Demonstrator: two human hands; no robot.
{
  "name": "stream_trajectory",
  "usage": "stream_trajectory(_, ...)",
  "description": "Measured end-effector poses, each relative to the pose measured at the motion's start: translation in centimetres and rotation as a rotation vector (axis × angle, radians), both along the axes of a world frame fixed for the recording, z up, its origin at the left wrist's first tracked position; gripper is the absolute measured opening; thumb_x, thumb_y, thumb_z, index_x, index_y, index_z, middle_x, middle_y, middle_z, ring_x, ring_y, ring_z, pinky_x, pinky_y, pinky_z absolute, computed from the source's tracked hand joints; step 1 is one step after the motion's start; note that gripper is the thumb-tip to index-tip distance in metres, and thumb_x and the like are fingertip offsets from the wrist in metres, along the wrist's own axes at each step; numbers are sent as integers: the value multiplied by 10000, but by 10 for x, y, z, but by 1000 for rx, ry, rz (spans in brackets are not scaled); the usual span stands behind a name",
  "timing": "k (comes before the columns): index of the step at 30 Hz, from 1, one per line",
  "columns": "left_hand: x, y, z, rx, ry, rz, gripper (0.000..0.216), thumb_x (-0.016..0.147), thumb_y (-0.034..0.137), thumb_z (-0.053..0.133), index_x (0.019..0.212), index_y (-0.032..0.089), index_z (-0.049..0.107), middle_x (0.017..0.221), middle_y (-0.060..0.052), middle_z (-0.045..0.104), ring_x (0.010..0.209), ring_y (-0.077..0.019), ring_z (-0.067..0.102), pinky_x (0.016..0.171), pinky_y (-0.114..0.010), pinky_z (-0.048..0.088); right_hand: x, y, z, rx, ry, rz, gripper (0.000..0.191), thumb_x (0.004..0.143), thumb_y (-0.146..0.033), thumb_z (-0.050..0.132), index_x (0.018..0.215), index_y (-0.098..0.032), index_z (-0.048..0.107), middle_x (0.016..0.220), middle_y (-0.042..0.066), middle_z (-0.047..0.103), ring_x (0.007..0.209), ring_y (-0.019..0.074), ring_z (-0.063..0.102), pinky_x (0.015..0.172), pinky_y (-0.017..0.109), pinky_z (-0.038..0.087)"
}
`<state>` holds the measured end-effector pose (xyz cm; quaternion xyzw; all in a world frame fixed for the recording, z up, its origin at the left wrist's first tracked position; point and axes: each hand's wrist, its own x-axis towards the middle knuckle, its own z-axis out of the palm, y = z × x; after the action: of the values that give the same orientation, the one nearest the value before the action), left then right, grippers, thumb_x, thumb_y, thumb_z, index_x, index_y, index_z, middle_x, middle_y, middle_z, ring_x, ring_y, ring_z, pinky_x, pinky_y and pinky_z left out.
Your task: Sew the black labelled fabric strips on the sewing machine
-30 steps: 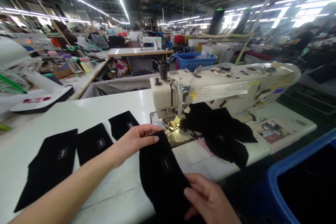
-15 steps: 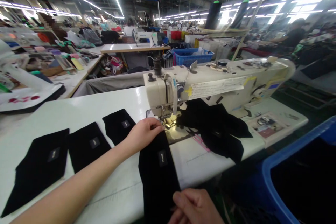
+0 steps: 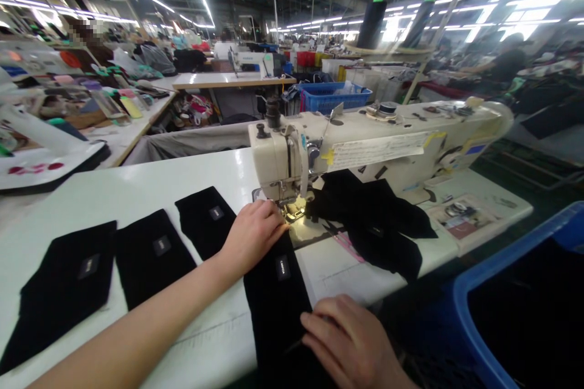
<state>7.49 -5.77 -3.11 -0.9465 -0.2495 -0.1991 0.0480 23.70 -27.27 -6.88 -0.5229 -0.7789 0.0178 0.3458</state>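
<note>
A black fabric piece (image 3: 276, 310) with a small dark label (image 3: 283, 268) runs from beside the needle area over the table's front edge. At its top end, my left hand (image 3: 254, 234) is closed on the cloth, fingertips close to the lit presser foot (image 3: 295, 211). Lower down, the fingers of my right hand (image 3: 353, 337) pinch the right edge of the same piece. The sewing machine (image 3: 374, 140) stands just beyond. Bunched black fabric (image 3: 365, 213) lies right of the needle, partly over pink-handled scissors (image 3: 349, 247).
Several labelled black pieces (image 3: 152, 249) lie in a row on the white table (image 3: 137, 176) at left. A blue bin (image 3: 463, 310) with dark contents stands at lower right. Farther back are a blue basket (image 3: 335, 97) and other workstations.
My right hand has moved up and turned knuckles upward along the fabric edge. My left hand's fingers lie flatter over the cloth near the presser foot. The fabric has barely shifted.
</note>
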Motion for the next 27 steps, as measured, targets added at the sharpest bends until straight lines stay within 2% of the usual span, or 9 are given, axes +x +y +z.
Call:
stream_trajectory(4,-2,-9,2,44,98,-20,289,1019,254,498,843,149,701,832,-83,642,819,-244,585,732,-391,518,10,11,14,90,-93,161,190,1008,-143,471,1051,-158,656,874,50,704,725,169,613,590,258,481)
stream_trajectory(7,-8,-24,3,2,113,-8,211,998,200,514,999,120,709,942,-106,650,880,-253,592,783,-404,553,15,11,16,81,-103,203,236,1043,-148,415,1071,-148,649,934,54,707,776,170,607,606,267,470)
stream_trajectory(9,-13,-32,2,-10,95,-18,243,998,198,506,1126,89,681,1030,-131,642,948,-266,592,830,-418,567,18,10,15,84,-112,201,290,1069,-159,358,1073,-153,648,962,52,712,793,169,603,615,275,464)
stream_trajectory(12,-18,-34,-1,-12,67,-48,304,1020,218,459,1216,78,645,1113,-150,632,1022,-277,585,887,-432,567,22,10,15,54,-134,206,326,1086,-185,320,1102,-149,644,973,56,710,797,173,597,640,286,472)
stream_trajectory(15,-18,-27,-2,-26,45,-59,313,1028,232,447,1229,91,641,1172,-149,636,1047,-272,590,917,-435,565,22,13,17,54,-143,208,344,1089,-188,307,1105,-133,646,976,67,711,821,182,603,700,300,496)
stream_trajectory(20,-15,-15,-2,-1,27,-110,310,1031,246,461,1202,83,660,1160,-144,673,1036,-262,606,929,-430,572,18,20,18,144,-114,211,390,1093,-168,276,1049,-124,661,1094,83,728,1073,191,620,923,315,497)
stream_trajectory(27,-16,-11,-3,9,-32,-136,301,1031,249,474,1174,87,684,1160,-142,700,1039,-255,627,921,-427,588,16,22,14,128,-100,189,383,1098,-181,280,1054,-135,658,1096,67,740,1097,182,647,961,301,502)
